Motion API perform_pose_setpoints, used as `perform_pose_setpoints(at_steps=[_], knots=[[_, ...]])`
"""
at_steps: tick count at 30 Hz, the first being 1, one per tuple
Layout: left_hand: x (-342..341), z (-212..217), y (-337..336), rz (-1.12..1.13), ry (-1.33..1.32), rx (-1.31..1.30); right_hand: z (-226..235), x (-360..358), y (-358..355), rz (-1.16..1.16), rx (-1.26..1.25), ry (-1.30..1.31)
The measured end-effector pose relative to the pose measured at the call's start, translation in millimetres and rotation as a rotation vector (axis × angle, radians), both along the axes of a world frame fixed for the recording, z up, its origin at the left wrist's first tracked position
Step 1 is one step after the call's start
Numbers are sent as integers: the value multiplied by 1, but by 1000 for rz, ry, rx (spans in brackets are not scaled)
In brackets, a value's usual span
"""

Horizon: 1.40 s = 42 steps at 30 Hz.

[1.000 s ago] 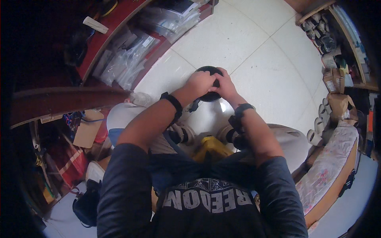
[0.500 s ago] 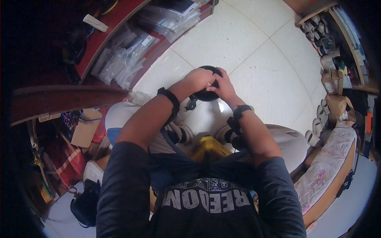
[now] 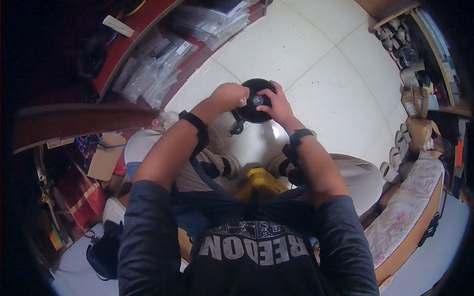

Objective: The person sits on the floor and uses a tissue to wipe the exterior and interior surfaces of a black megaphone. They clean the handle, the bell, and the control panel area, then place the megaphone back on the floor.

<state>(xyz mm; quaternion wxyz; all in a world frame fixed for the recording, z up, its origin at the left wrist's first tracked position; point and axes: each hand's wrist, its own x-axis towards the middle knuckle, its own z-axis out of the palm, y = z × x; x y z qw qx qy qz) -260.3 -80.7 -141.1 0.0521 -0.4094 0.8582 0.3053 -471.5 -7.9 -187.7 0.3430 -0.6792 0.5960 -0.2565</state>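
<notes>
A round black object (image 3: 257, 114) with a shallow dish-like top and a small shiny metal piece at its centre is in front of me over the tiled floor. A black loop-shaped part sticks out at its near left side. My right hand (image 3: 279, 105) grips its right edge, thumb and fingers reaching over the top towards the centre. At the left edge, my left hand (image 3: 230, 96) is closed, with a small whitish scrap (image 3: 243, 101) showing at its fingertips; its kind is too small to tell.
A yellow object (image 3: 259, 182) lies between my feet. On the left, a red shelf (image 3: 197, 61) holds plastic-wrapped packets (image 3: 158, 74). To the right are light slippers (image 3: 390, 172), a cardboard box (image 3: 414, 102) and a long plastic-covered carton (image 3: 407, 212).
My left hand has moved left from the middle of the black object to its left edge, uncovering the metal centre. My right hand has stayed at the right edge.
</notes>
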Motion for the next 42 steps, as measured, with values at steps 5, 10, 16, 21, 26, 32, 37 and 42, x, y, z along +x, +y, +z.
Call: perform_pose_setpoints(at_steps=[5,10,16,21,26,32,37,42], knots=[[-16,-8,21,-55,-129,-103,-5,-4,-3,72,-55,0],[-32,-14,33,179,-155,-69,-3,1,-2,47,-52,4],[-44,-22,46,255,-131,7,-2,1,0,18,-56,45],[-43,-33,44,307,-85,124,2,-1,-1,49,-56,92],[-36,-46,45,340,51,198,-1,3,-2,58,-28,41],[-25,5,6,434,325,300,-12,-9,-3,49,-22,45],[-7,24,2,301,204,330,-3,0,-3,68,2,27],[-8,-1,20,-84,-12,4,-7,1,-3,41,-43,26]])
